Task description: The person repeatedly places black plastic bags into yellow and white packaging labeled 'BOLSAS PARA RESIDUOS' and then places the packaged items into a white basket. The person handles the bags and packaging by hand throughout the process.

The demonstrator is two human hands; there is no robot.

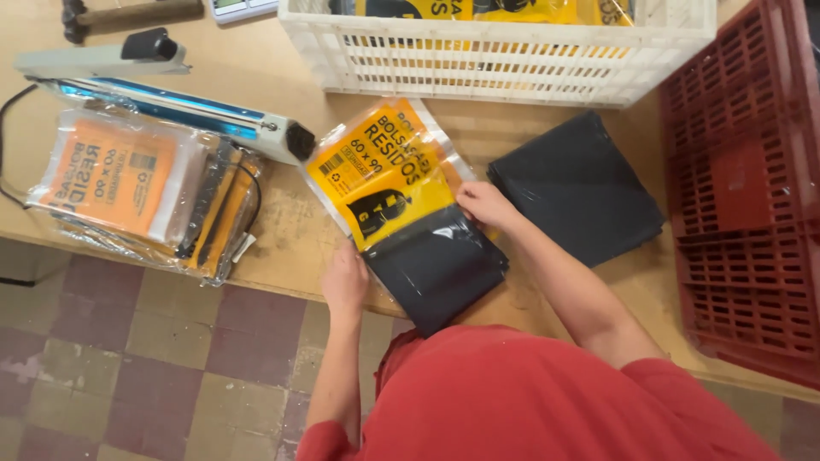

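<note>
Between my left hand's fingers (345, 277) and my right hand's fingers (483, 203) I see a clear packet (401, 205) with a yellow label printed in black over a black folded bag. Just beyond my right fingers lies a plain black stack of bags (576, 188). Well left of my left fingers are orange-labelled packets (120, 183). I see a white crate (504, 55), a red crate (752, 188), tan tabletop (290, 230), and maroon-and-grey checkered floor (145, 367).

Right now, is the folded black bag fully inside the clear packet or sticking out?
Sticking out: the black bag is only partly in the packet, its lower half bare.
</note>
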